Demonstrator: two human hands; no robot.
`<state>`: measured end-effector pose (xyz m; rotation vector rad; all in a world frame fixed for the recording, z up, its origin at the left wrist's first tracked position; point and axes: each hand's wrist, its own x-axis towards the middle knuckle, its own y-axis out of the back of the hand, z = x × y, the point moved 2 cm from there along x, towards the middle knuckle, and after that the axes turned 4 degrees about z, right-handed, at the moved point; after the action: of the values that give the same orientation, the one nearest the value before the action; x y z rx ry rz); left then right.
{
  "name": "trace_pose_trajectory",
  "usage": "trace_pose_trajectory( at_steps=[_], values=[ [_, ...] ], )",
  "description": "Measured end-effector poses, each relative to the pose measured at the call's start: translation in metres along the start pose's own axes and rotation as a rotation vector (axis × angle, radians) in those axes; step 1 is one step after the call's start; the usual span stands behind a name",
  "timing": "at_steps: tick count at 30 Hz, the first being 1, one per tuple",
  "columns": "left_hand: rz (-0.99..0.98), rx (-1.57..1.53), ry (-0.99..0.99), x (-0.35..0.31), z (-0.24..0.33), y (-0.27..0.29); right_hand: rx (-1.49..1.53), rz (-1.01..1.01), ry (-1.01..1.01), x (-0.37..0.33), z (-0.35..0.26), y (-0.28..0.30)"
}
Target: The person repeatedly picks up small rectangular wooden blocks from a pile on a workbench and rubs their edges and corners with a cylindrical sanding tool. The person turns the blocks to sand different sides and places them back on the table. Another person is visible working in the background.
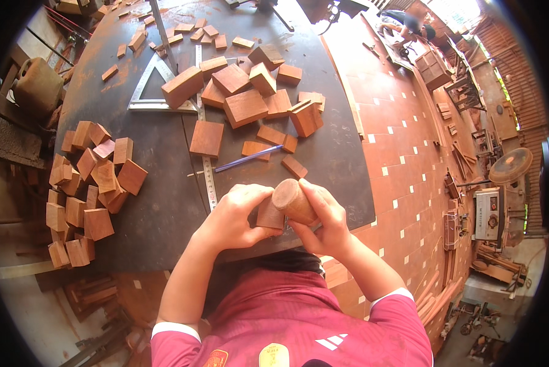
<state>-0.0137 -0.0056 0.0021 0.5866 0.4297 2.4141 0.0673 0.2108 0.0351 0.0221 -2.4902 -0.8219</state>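
Observation:
Close to my body, over the near edge of the dark worktable [164, 144], both hands are closed on wooden pieces. My left hand [235, 217] grips a small brown wooden block [270, 217] between thumb and fingers. Held in my right hand [328, 223] is a rounded wooden cylinder [293, 200], tilted with its flat round end up. The two pieces meet or nearly meet; whether they touch I cannot tell. Beyond my hands lie a blue pen [249, 158] and a tape-like steel rule [210, 183]. A single wooden block [206, 139] rests on the rule.
Several wooden blocks [245, 108] are heaped mid-table, and another pile [94, 183] sits at the left edge. A metal triangle square [141, 85] lies behind. On the right, past the table edge, are a tiled floor [403, 183], a round fan-like thing [511, 165] and a distant person [400, 27].

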Motion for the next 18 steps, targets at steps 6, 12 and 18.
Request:
trace_pose_trajectory(
  at_steps=[6,12,18],
  values=[
    [-0.013,0.052,0.005,0.000,0.002,-0.002,-0.042,0.026,-0.020,-0.004,0.002,0.004],
    [0.039,0.049,0.019,-0.003,-0.003,0.000,-0.045,0.262,-0.270,-0.010,0.026,0.018],
    [0.046,0.081,0.013,-0.004,0.004,-0.002,-0.242,0.337,-0.201,-0.035,0.024,0.011]
  ],
)
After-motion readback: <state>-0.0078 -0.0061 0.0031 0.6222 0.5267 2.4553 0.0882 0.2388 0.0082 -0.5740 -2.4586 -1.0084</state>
